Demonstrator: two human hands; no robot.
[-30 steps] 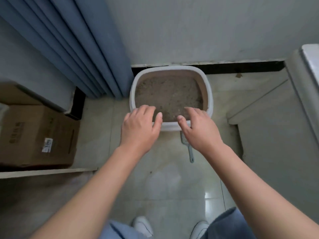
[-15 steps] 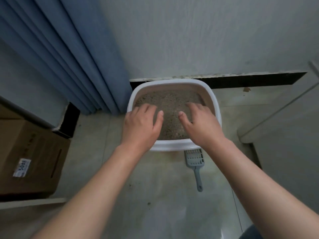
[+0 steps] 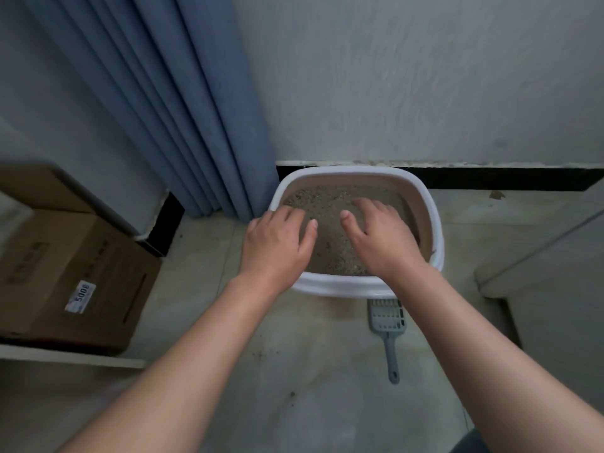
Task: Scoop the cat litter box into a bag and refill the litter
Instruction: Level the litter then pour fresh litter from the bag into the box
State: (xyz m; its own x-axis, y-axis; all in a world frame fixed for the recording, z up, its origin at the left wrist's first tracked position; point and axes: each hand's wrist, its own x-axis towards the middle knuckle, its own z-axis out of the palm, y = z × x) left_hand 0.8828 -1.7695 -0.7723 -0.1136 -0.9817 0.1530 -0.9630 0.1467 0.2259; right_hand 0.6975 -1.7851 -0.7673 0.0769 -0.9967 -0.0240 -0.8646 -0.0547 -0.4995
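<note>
Pale tiled floor [image 3: 294, 371] is filling the lower half of the frame, and a grey wall [image 3: 408, 76] with a dark baseboard [image 3: 490, 178] is running across the top. A blue curtain [image 3: 183, 109] is hanging in folds at upper left.

The litter box [image 3: 434, 223], white-rimmed, is sitting at frame centre against the baseboard, just beside the curtain hem. Brown-grey litter [image 3: 330, 243] is covering its bottom.

The left hand [image 3: 277, 243] is reaching palm down over the left rim of the box. Its fingers are lying straight and slightly spread, and it is gripping nothing. The right hand [image 3: 385, 237] is hovering palm down over the right half of the litter, fingers likewise extended and holding nothing. Whether either hand is touching the litter cannot be told.

The scoop [image 3: 389, 318], grey and slotted, is lying on the floor just below the box, handle pointing toward the bottom of the frame, apart from both hands.

The left hand is hiding the left rim, and the right wrist is covering part of the near rim. The box rim is cutting off the scoop's front edge.

A cardboard box [image 3: 75, 273] is standing at the left edge, partly cropped, its printing too blurred to read.
</note>
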